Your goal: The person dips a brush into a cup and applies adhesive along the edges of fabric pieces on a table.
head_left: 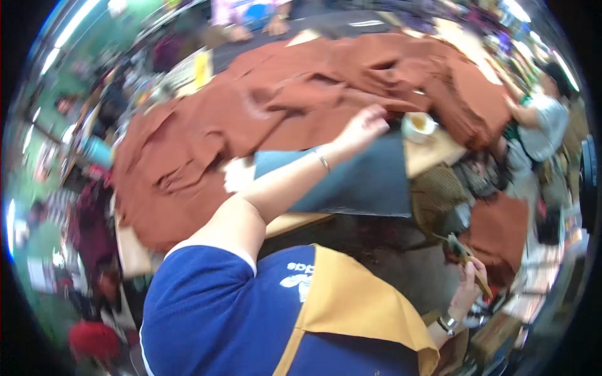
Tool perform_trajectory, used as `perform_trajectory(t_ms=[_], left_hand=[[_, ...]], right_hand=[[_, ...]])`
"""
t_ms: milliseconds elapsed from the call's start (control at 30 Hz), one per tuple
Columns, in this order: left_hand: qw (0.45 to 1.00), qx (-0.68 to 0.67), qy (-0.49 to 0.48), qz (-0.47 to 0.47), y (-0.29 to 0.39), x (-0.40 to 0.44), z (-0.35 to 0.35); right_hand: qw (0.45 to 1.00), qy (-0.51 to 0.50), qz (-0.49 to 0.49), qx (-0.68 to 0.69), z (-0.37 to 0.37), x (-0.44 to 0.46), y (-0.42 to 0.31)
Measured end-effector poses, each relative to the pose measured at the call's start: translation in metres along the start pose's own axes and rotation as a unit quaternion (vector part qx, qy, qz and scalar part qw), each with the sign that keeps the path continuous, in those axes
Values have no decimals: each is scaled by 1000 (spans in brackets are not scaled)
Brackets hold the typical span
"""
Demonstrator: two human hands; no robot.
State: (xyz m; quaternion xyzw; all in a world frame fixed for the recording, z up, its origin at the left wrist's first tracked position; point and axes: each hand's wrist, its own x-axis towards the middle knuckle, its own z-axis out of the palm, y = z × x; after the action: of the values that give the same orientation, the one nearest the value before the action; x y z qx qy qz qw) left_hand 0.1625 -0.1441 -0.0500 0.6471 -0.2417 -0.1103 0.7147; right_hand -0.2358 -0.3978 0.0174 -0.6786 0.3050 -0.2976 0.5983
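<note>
My left hand point(369, 123) reaches over a dark sheet point(360, 175), close to the front edge of a large heap of rust-brown material point(313, 81). Its fingers look bent but are blurred, and whether they hold anything is unclear. Low at the right, my right hand point(469, 281) is closed around the wooden handle of a brush-like tool point(478, 269), whose far end is blurred. A white cup point(419, 127) with something yellowish-brown inside stands right of my left hand. Some white material point(238, 175) lies at the left edge of the dark sheet.
Brown material covers much of the pale table point(133, 250). More brown pieces point(498, 229) hang or lie at the right, near a dark olive cloth bundle point(434, 195). One person point(542, 122) is at the table's right side; another person's hands point(276, 25) show across it.
</note>
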Motion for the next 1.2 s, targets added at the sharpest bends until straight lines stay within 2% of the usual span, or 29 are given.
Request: perform_trajectory(t_ms=[33,100,133,200,233,300,333,367,433,500,567,767,800,900,933,967,1000,1033,1067,1100,1133,1167,1200], left_hand=[[997,4,-69,24,16,-40,-9],[971,207,-111,-50,52,-101,-43],[949,300,-79,62,43,-125,-66],[919,390,39,38,53,-169,-110],[887,447,105,48,59,-186,-136],[768,598,218,71,67,-224,-193],[742,602,295,14,64,-244,-224],[691,640,330,-56,50,-267,-263],[558,715,350,-235,65,-303,-300],[503,696,409,-309,80,-329,-330],[481,677,453,-325,86,-350,-350],[481,712,386,-335,100,-351,-380],[473,732,376,-313,101,-345,-379],[504,728,350,-305,103,-323,-386],[551,672,448,-209,100,-318,-385],[577,566,560,-184,103,-309,-392],[594,534,600,-46,87,-316,-431],[572,499,652,-16,97,-308,-432],[585,452,667,93,110,-295,-413],[616,359,692,113,113,-281,-409],[687,217,672,169,134,-259,-362],[768,65,578,268,147,-238,-319],[803,-1,537,257,162,-214,-263]], right_hand=[[1000,-14,-3,14,2,11,11],[995,-88,10,36,12,35,20],[994,-103,5,46,27,42,23],[991,-128,-13,26,53,53,23],[989,-143,-26,-3,67,58,20],[982,-165,-67,-66,96,65,9],[976,-171,-96,-98,112,66,-3],[968,-176,-125,-130,123,67,-10],[956,-230,-149,-100,137,71,-13],[947,-260,-174,-74,150,73,-15],[946,-272,-165,-69,158,68,-18],[939,-292,-178,-41,161,67,-7],[940,-292,-173,-44,159,67,-5],[941,-290,-170,-48,157,66,-4],[940,-288,-174,-47,155,64,-4],[941,-285,-178,-49,152,64,-5],[942,-278,-180,-56,146,67,-4],[950,-259,-168,-38,144,67,-4],[959,-235,-155,-21,143,64,-6],[968,-207,-143,-6,139,64,-8],[968,-200,-149,-3,133,65,-10],[969,-194,-154,-1,127,67,-11],[971,-178,-156,14,123,69,-10]])
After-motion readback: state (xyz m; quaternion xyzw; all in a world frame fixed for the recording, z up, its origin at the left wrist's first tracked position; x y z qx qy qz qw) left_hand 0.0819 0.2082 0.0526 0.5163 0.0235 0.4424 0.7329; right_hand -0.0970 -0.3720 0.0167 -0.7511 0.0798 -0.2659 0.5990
